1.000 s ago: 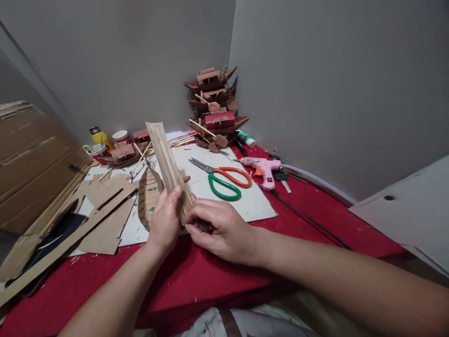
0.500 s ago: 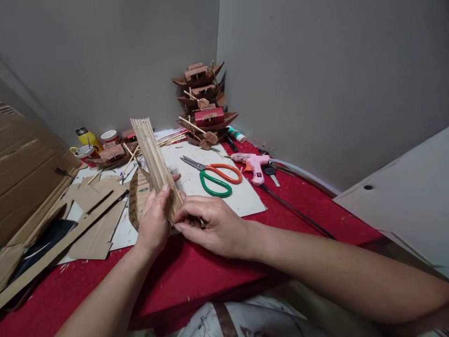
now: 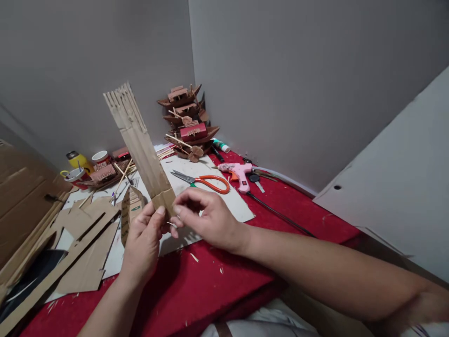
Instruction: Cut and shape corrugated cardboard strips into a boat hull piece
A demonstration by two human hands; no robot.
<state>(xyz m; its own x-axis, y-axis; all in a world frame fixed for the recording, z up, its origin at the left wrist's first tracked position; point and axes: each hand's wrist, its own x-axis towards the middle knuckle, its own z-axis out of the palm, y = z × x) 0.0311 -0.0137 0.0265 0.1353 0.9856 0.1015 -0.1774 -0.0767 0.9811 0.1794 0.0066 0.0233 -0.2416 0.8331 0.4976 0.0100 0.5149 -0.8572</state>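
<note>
A long strip of corrugated cardboard (image 3: 142, 152), its ridges bare at the far end, tilts up and away to the left. My left hand (image 3: 149, 234) grips its near end, thumb on top. At the strip's lower right corner, my right hand (image 3: 213, 220) pinches with thumb and forefinger against the edge; a small pale shred shows near those fingertips. Behind my left wrist lies a cardboard boat hull (image 3: 132, 208). Scissors with orange and green handles (image 3: 212, 181) rest on white paper (image 3: 229, 206) beyond my right hand.
A pink glue gun (image 3: 240, 175) with a black cord lies at right on the red cloth (image 3: 196, 295). Several finished model boats (image 3: 191, 133) are stacked in the corner. Cups (image 3: 77, 177), a yellow bottle (image 3: 79, 160) and cardboard pieces (image 3: 87, 262) stand or lie at left.
The strip has been raised, and its face now turns more toward me. My left hand has shifted down to its near end. The view has swung right, and scraps show on the red cloth.
</note>
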